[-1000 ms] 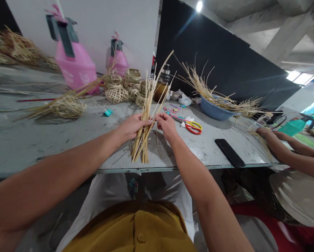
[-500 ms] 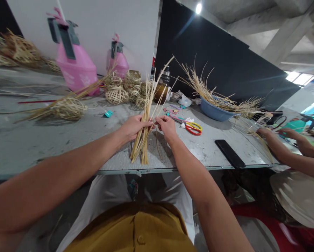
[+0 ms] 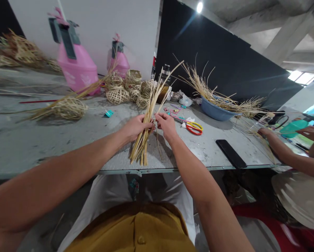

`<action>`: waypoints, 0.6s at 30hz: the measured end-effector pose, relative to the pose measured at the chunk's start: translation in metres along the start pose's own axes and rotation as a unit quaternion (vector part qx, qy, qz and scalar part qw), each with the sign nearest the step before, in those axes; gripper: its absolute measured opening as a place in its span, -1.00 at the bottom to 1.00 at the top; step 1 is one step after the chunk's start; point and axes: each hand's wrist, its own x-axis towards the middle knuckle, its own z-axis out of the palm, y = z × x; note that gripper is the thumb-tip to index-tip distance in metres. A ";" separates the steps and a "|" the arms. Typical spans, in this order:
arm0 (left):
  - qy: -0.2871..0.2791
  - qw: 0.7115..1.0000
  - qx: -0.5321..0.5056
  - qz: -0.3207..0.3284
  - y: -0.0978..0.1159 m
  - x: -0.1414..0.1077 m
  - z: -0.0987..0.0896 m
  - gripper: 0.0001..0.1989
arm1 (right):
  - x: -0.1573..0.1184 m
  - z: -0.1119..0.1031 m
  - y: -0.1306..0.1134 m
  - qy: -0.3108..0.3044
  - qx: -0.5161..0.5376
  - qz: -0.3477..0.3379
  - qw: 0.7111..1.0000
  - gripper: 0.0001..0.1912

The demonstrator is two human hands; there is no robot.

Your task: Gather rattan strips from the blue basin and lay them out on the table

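My left hand is closed around the middle of a bundle of pale bamboo strips, thumb lying across the front. The strips fan out at the top and their lower ends hang over the table near its front edge. Just right of the bundle, my right hand pinches a thin strip whose tail dangles below the fingers. Where this strip meets the bundle is too small to make out.
Woven balls and pink spray bottles stand behind to the left. Scissors, a phone and a blue basin of strips lie rightward. A co-worker's hands are at the far right.
The bundle's upper ends have tilted to the right in my left hand. My right hand has shifted up slightly, still pinching. One of the co-worker's hands has moved right.
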 end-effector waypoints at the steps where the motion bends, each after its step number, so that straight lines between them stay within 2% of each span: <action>1: 0.001 1.000 0.002 -0.003 0.000 0.000 0.000 -0.72 | -0.001 0.000 -0.001 -0.005 0.007 0.005 1.000 -0.88; 4: 0.000 1.000 0.006 -0.015 0.002 -0.001 0.000 -0.73 | -0.001 -0.001 -0.006 0.008 0.039 0.015 0.999 -0.81; 12: 0.010 0.999 -0.004 -0.047 0.006 -0.001 -0.004 -0.72 | 0.009 -0.029 -0.027 0.124 0.107 0.016 0.986 -0.85; 18: 0.043 0.997 -0.040 -0.049 0.010 0.001 -0.009 -0.76 | 0.024 -0.062 -0.048 0.211 0.104 -0.055 0.970 -0.84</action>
